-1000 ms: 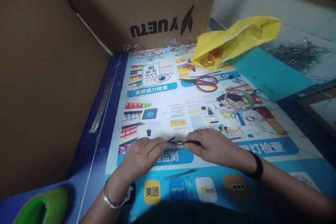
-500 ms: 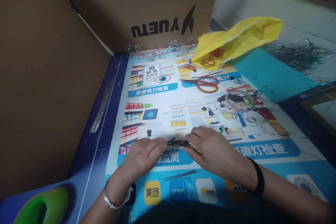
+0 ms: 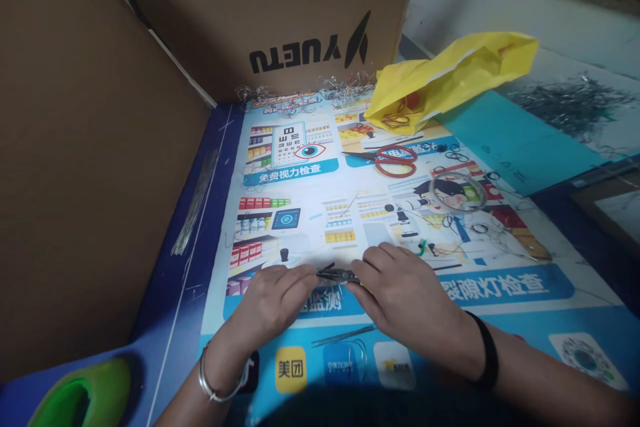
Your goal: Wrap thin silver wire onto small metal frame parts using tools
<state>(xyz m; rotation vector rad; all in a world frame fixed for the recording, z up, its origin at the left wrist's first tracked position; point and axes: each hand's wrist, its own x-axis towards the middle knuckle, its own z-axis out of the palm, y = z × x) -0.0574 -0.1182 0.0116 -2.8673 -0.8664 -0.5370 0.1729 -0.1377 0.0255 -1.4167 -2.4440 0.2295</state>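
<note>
My right hand [image 3: 403, 290] is closed around the handles of small dark pliers [image 3: 341, 275], whose jaws point left. My left hand [image 3: 280, 297] is pinched just beyond the jaw tips. A short dark wire-like end [image 3: 326, 269] shows at its fingertips, touching or right beside the jaws; the rest of it is hidden by the fingers. Both hands are low over a printed poster [image 3: 310, 210]. Just in front of me, between my wrists, lie several thin dark wires [image 3: 343, 336].
Red-handled scissors [image 3: 395, 160], a clear ring [image 3: 457, 191] and loose wire loops lie beyond my right hand. A yellow bag [image 3: 450, 80] stands behind them. Cardboard walls [image 3: 310, 7] rise left and ahead. A wire bundle [image 3: 196, 203] and a green tape roll [image 3: 83, 390] are left.
My right hand has turned a little with the pliers, and their yellowish handle is now mostly covered. The left hand keeps nearly the same place and pinch.
</note>
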